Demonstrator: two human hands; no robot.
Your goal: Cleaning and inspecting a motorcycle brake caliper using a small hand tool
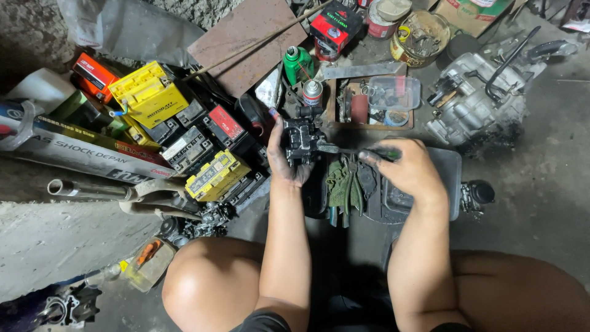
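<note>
My left hand [284,161] grips a dark, greasy metal carburettor-like part [302,136] from its left side, holding it above a black tray [452,166]. My right hand [409,167] is closed on the green handle of a screwdriver [362,151], whose shaft points left and meets the part's right side. Under the hands, on the tray, lie a green rag [337,183] and pliers with dark handles [349,195]. My bare knees frame the bottom of the view.
Several small batteries, yellow [149,93] and black, pile at the left beside a metal pipe [92,189]. A silver engine block [476,101] sits at the right. Behind the hands stand a spray can [312,92], a green bottle [297,63] and a wooden box of small parts [372,104].
</note>
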